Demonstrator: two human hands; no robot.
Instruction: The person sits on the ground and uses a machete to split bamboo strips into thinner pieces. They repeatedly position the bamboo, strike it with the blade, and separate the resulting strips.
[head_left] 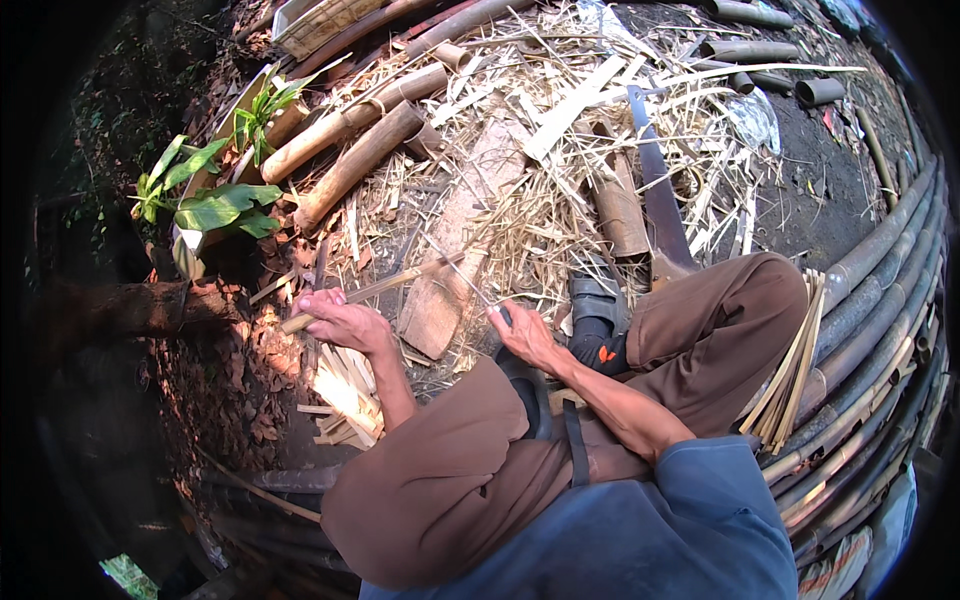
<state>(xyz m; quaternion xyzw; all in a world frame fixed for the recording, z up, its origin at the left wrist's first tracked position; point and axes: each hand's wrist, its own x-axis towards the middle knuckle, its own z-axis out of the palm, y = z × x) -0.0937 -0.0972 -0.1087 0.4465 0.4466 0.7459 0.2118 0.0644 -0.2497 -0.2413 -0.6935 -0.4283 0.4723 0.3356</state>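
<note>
My left hand is closed around one end of a split bamboo strip, which slants up to the right. The strip's far end lies above a worn wooden board. My right hand grips the dark handle of a knife. Its thin blade points up and left and crosses the strip near that far end; I cannot tell whether the edge bites into it. Below my left wrist lies a pile of pale split pieces.
Bamboo shavings cover the ground ahead. A saw and a cut bamboo tube lie near my sandalled foot. More bamboo tubes and a leafy plant are at left. Long poles and bundled strips flank my right knee.
</note>
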